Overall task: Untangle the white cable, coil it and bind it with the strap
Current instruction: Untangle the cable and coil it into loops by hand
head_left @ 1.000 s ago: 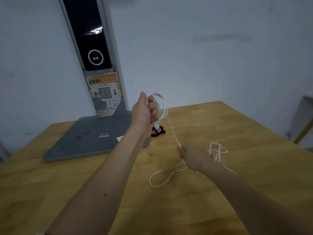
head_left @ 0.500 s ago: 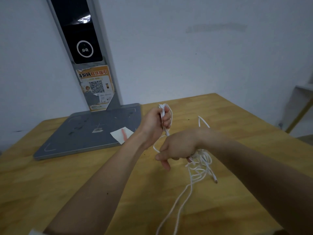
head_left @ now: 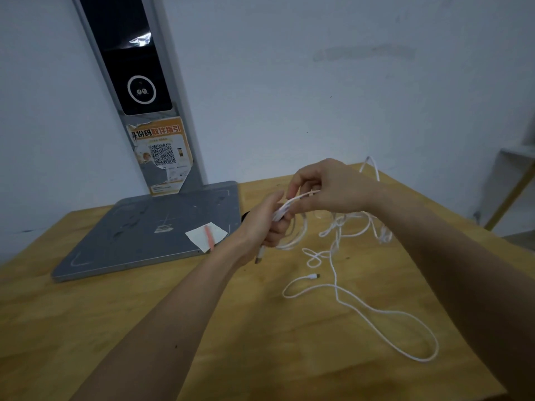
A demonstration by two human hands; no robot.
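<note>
My left hand (head_left: 265,227) grips a small bundle of coiled loops of the white cable (head_left: 335,285) above the wooden table; one plug end hangs below the fist. My right hand (head_left: 327,188) is just above and to the right of it, pinching a strand of the same cable against the bundle. The rest of the cable lies loose and tangled on the table to the right, with a long loop towards the front and the other plug (head_left: 314,276) lying free. Only a dark sliver of the black strap (head_left: 245,216) shows behind my left hand.
A grey flat base (head_left: 130,235) with an upright post carrying a black screen and an orange QR sticker stands at the back left. A white paper slip (head_left: 207,235) with a red mark lies on its corner. The table's right edge (head_left: 463,224) is close to the tangle.
My right hand rose from below the bundle to above it, carrying a strand over. My left hand dropped and turned the coil sideways. The loose cable now spreads over the right of the table.
</note>
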